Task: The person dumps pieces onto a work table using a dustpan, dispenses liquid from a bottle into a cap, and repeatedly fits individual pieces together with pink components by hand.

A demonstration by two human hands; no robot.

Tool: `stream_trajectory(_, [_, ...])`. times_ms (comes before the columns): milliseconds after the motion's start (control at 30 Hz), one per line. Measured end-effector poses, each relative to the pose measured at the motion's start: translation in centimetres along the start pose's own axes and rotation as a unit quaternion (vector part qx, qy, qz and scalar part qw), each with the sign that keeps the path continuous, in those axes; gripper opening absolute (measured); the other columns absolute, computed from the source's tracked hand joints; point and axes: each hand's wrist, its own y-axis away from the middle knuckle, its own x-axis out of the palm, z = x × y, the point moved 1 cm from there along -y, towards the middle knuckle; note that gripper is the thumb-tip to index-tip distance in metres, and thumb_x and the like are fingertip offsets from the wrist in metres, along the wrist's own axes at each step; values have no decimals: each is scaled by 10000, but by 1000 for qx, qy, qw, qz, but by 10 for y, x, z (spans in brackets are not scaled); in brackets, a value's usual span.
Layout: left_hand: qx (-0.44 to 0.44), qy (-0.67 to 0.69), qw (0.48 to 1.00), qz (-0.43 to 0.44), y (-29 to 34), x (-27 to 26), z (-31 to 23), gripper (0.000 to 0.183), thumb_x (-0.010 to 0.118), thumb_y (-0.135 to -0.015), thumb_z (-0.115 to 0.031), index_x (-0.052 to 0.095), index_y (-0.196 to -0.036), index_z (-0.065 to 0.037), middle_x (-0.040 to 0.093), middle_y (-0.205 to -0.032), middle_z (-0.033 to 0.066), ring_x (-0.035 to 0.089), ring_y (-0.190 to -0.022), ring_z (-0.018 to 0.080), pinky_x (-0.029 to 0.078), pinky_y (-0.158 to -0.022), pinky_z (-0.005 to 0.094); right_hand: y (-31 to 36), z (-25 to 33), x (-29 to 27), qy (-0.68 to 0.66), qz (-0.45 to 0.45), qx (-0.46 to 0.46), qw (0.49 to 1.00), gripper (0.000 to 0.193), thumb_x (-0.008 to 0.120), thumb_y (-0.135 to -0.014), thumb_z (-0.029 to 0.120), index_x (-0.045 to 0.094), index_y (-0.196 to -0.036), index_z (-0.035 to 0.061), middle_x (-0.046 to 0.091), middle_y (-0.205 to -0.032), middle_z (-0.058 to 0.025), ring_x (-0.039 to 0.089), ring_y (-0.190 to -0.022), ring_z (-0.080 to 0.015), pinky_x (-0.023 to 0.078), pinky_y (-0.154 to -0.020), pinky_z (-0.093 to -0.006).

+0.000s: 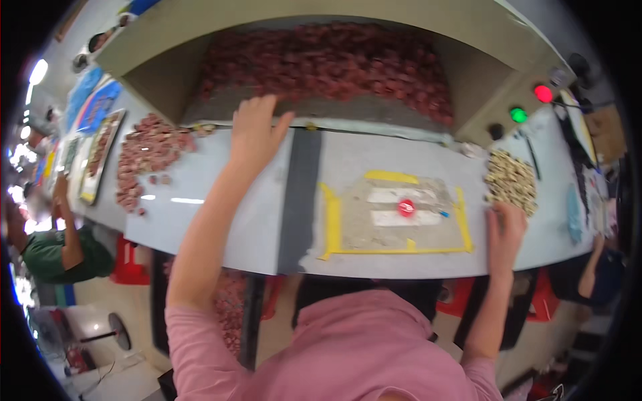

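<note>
Reddish pieces: a deep heap (pixel 321 60) fills the tan hopper (pixel 167 40) at the far side; I read the sloped floor as feeding them toward the bench.
Left hand: my left hand (pixel 256 127) reaches far, fingers spread and laid flat at the hopper's mouth, palm down, pinching nothing; it looks placed to rake pieces nearer.
Right hand: my right hand (pixel 505 230) rests on the near right of the grey bench (pixel 221 220), fingers loosely together and curled down, touching the near edge of the pale tan pile (pixel 511 180); I cannot tell if it grips a piece.
Marked station: a yellow-taped rectangle (pixel 394 220) sits between my hands with one red round piece (pixel 406 208) at its middle, apparently a fixed working spot.
Loose red pile: more reddish pieces (pixel 148 152) lie far left on the bench, well apart from the tan ones, so the kinds stay separate.
Lamps: a red light (pixel 543 93) and a green light (pixel 518 114) glow far right.
Neighbour: a person in green (pixel 57 257) sits at the left.
</note>
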Motion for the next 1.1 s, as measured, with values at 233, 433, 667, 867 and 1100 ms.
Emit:
stream_trajectory(233, [-12, 185, 983, -12, -17, 35, 9, 236, 611, -855, -154, 619, -1052, -24, 653, -921, 174, 634, -847, 288, 482, -770, 362, 18, -3, -9, -215, 62, 36, 974, 297, 680, -790, 9, 590, -1073, 20, 605, -961, -111, 590, -864, -247, 470, -784, -329])
stream_trajectory(433, [-210, 507, 832, 78, 28, -25, -52, 350, 601, -901, -123, 545, -1228, -12, 562, -1046, 1, 529, -945, 77, 419, -837, 219, 12, -18, -20, -270, 124, 84, 951, 303, 627, -836, -22, 582, -1134, 14, 620, -995, -92, 612, -933, -215, 485, -810, -310])
stream_trajectory(667, [-255, 690, 656, 168, 93, -46, -140, 403, 595, -899, -50, 508, -1291, -15, 549, -1101, 15, 540, -965, 82, 429, -848, 203, 9, -18, -18, -198, 120, 5, 973, 173, 659, -820, 6, 625, -990, 14, 615, -944, -92, 606, -864, -215, 490, -769, -288])
stream_trajectory(867, [-271, 759, 554, 208, 112, -31, -183, 346, 592, -909, -45, 510, -1245, -44, 551, -1073, 21, 569, -929, 92, 465, -776, 211, 17, -14, -14, -186, 118, 89, 971, 188, 692, -801, 38, 613, -970, 14, 583, -919, -99, 596, -841, -227, 491, -741, -305])
stream_trajectory(1100, [-308, 835, 421, 174, 125, -11, -175, 364, 579, -927, -56, 500, -1281, -28, 574, -1132, 32, 570, -984, 114, 455, -855, 243, 11, -4, -24, -161, 179, 46, 970, 196, 670, -824, 54, 592, -999, 16, 565, -934, -110, 575, -897, -250, 484, -772, -336])
